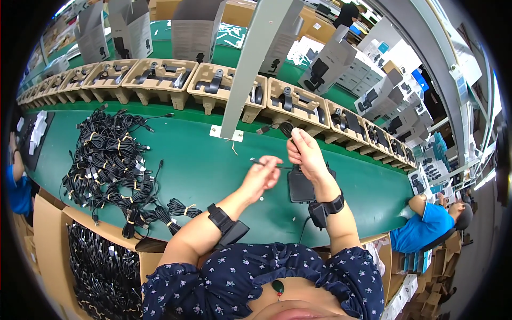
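Note:
My left hand pinches a thin dark strand, a cable end or tie, which runs toward my right hand. My right hand is closed on a coiled black cable, held up above the green belt. Below my right hand a flat black rectangular pad lies on the belt. Both wrists carry black bands with small black boxes. A heap of bundled black cables with yellow ties lies to the left, well apart from both hands.
A row of tan pulp trays holding black parts runs along the far side, with grey cartons behind. A grey post stands in front. A cardboard box of cables sits lower left. A person in blue works at right, another at left.

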